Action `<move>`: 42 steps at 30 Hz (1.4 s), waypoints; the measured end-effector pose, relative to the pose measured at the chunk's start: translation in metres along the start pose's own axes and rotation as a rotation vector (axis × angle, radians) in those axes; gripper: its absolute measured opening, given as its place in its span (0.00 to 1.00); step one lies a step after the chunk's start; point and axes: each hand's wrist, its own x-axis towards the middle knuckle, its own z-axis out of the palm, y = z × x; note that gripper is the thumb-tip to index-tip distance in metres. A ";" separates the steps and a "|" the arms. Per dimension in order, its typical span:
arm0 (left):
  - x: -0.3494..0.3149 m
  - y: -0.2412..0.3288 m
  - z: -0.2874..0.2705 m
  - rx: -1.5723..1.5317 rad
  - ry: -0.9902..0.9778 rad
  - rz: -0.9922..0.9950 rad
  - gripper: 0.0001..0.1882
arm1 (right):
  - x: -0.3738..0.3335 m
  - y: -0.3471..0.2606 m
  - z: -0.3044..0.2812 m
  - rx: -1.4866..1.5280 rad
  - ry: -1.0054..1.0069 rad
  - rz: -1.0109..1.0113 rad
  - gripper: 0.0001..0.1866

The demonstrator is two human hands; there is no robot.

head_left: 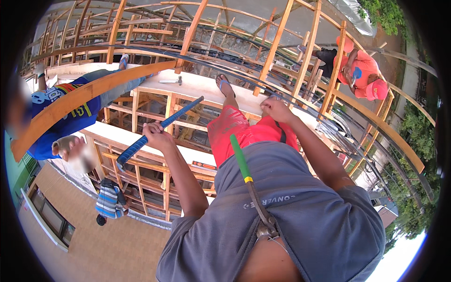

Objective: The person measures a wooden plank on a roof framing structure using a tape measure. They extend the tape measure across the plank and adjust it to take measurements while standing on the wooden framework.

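Nearest to the camera, a grey short-sleeved shirt (324, 221) is seen across the lower centre of the frame, and a metal hand tool with a green-and-yellow coated handle (241, 157) is hung at its neckline. Beyond it, red fabric shorts (229, 129) are shown at the centre.

Left of the shorts, a long dark-blue ribbed rod (181, 114) is grasped by the left hand (158, 136), whose fingers are wrapped around it below its middle. The rod is held slantwise: one end is pointed toward the lower left, the other toward the upper centre, well apart from the right hand (276, 109). That hand is held with bent fingers beside the shorts, right of centre; whether anything is grasped by it cannot be told.

Below the rod, a small orange bar-shaped tool (204, 164) is laid on a long white board. Above the rod, a hammer with a pale handle (170, 81) is rested on another white surface, left of a sandalled foot (225, 86).

Farther out, co-workers are seen in a blue jersey (87, 120) at left, a striped shirt (109, 201) at lower left and an orange shirt (364, 70) at upper right, among brown wooden framing (192, 33).
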 end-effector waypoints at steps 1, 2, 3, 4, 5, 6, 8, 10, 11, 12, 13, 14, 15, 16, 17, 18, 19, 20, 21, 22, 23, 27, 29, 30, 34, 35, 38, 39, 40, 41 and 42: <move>-0.023 0.000 0.014 0.004 -0.049 -0.013 0.23 | -0.002 0.002 0.005 0.038 -0.018 -0.035 0.13; -0.049 0.002 0.031 0.021 -0.154 0.008 0.23 | -0.005 -0.003 0.008 0.136 -0.064 0.012 0.13; -0.073 0.003 0.045 0.039 -0.259 0.026 0.23 | -0.008 -0.003 0.013 0.177 -0.057 0.031 0.13; -0.087 -0.006 0.053 0.049 -0.353 0.034 0.24 | -0.010 -0.001 0.018 0.219 -0.050 0.050 0.13; -0.109 -0.009 0.068 0.031 -0.423 -0.012 0.24 | -0.014 0.002 0.020 0.260 -0.041 0.072 0.13; -0.129 -0.012 0.081 0.040 -0.494 -0.010 0.23 | -0.021 -0.009 0.009 0.250 -0.087 0.091 0.17; -0.165 -0.023 0.104 0.031 -0.615 -0.030 0.22 | -0.045 -0.035 -0.005 0.055 0.154 -0.086 0.25; -0.198 -0.038 0.125 0.009 -0.713 -0.080 0.22 | -0.055 -0.043 -0.010 -0.039 0.275 -0.197 0.40; -0.214 -0.044 0.130 0.033 -0.743 -0.102 0.21 | -0.058 -0.045 -0.009 -0.025 0.332 -0.230 0.40; -0.230 -0.050 0.132 0.058 -0.768 -0.124 0.20 | -0.059 -0.046 -0.008 -0.014 0.386 -0.263 0.40; -0.244 -0.054 0.133 0.084 -0.794 -0.145 0.20 | -0.059 -0.048 -0.008 -0.003 0.442 -0.295 0.40; -0.258 -0.055 0.133 0.165 -0.860 -0.113 0.18 | -0.057 -0.050 -0.007 0.136 0.539 -0.295 0.29; -0.272 -0.054 0.130 0.249 -0.931 -0.086 0.17 | -0.059 -0.039 -0.005 0.174 0.532 -0.265 0.25; -0.282 -0.053 0.127 0.333 -1.002 -0.058 0.16 | -0.058 -0.024 -0.004 0.213 0.525 -0.236 0.21; -0.285 -0.049 0.125 0.320 -1.183 -0.038 0.15 | -0.056 -0.012 -0.001 0.252 0.516 -0.217 0.18; -0.283 -0.048 0.128 0.297 -1.375 -0.027 0.14 | -0.052 0.001 0.004 0.320 0.640 -0.320 0.15; -0.279 -0.046 0.130 0.269 -1.566 -0.017 0.14 | -0.054 0.018 0.014 0.330 0.629 -0.295 0.14; -0.264 -0.047 0.124 0.294 -1.744 -0.066 0.08 | -0.055 0.036 0.022 0.339 0.612 -0.285 0.13; -0.269 -0.045 0.130 0.322 -1.868 -0.101 0.07 | -0.058 0.055 0.028 0.344 0.594 -0.265 0.12; -0.275 -0.040 0.139 0.350 -1.988 -0.137 0.06 | -0.061 0.073 0.035 0.352 0.566 -0.271 0.11; -0.279 -0.037 0.143 0.385 -2.094 -0.163 0.05 | -0.063 0.086 0.040 0.362 0.527 -0.292 0.10; -0.294 -0.085 0.135 0.494 -2.204 -0.359 0.07 | -0.055 0.149 0.063 0.258 0.366 -0.283 0.07; -0.299 -0.112 0.127 0.526 -2.141 -0.314 0.11 | -0.044 0.174 0.075 0.258 0.354 -0.281 0.07; -0.299 -0.126 0.120 0.556 -2.108 -0.294 0.12 | -0.039 0.185 0.079 0.258 0.346 -0.280 0.07; -0.304 -0.157 0.100 0.577 -1.969 -0.136 0.15 | -0.006 0.207 0.094 0.286 0.283 -0.354 0.09; -0.306 -0.163 0.098 0.577 -1.984 -0.132 0.14 | -0.001 0.212 0.096 0.285 0.272 -0.368 0.09; -0.313 -0.168 0.090 0.566 -1.974 -0.019 0.13 | 0.022 0.212 0.088 0.249 0.252 -0.447 0.09; -0.312 -0.172 0.088 0.596 -1.968 -0.004 0.13 | 0.026 0.214 0.089 0.246 0.241 -0.463 0.09; -0.311 -0.176 0.086 0.626 -1.962 0.012 0.13 | 0.029 0.215 0.091 0.262 0.236 -0.467 0.09; -0.309 -0.179 0.085 0.653 -1.958 0.030 0.13 | 0.033 0.217 0.094 0.276 0.233 -0.470 0.09; -0.308 -0.185 0.083 0.653 -1.916 0.051 0.13 | 0.037 0.219 0.096 0.290 0.231 -0.473 0.10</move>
